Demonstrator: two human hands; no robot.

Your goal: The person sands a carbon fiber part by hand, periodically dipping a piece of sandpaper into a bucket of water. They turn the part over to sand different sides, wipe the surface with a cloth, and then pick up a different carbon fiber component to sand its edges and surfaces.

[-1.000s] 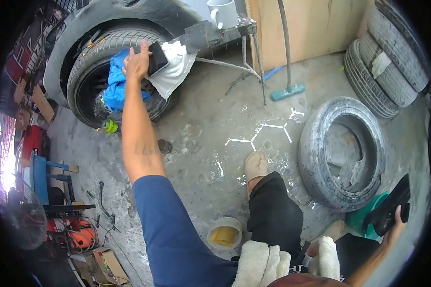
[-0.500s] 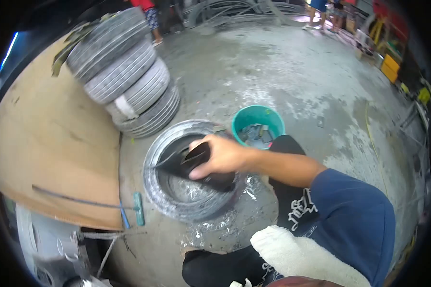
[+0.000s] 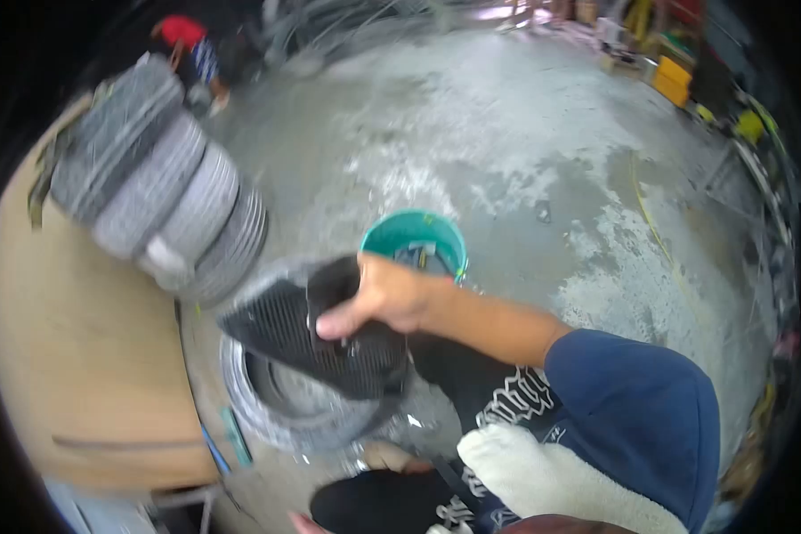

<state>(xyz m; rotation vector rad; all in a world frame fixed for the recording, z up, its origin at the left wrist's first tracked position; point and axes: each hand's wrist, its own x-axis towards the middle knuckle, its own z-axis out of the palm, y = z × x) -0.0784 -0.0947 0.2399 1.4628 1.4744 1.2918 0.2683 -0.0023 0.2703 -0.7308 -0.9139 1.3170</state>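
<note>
My right hand (image 3: pixel 378 298) is closed around a black part with a glossy, finely ribbed face, a pointed left end and a curved raised piece (image 3: pixel 365 356). I cannot name its exact kind. The part is held tilted above a tire (image 3: pixel 240 378) lying flat on the floor, hiding much of its far side. Just beyond my right hand stands a teal bucket (image 3: pixel 414 221) with small grey pieces inside. At the bottom edge a bit of what looks like my left hand (image 3: pixel 304 523) shows, its fingers mostly out of frame.
A leaning stack of several tires (image 3: pixel 165 178) stands at the left beside a big tan board (image 3: pixel 107 356). A teal-headed brush (image 3: pixel 237 436) lies near the board's edge. A person in a red top (image 3: pixel 182 34) bends over at the back left. The floor (image 3: pixel 489 133) is wet in patches.
My right hand has lifted the black part from over the tire's opening and turned its ribbed face toward me. The view has swung right, and the far person now bends down.
</note>
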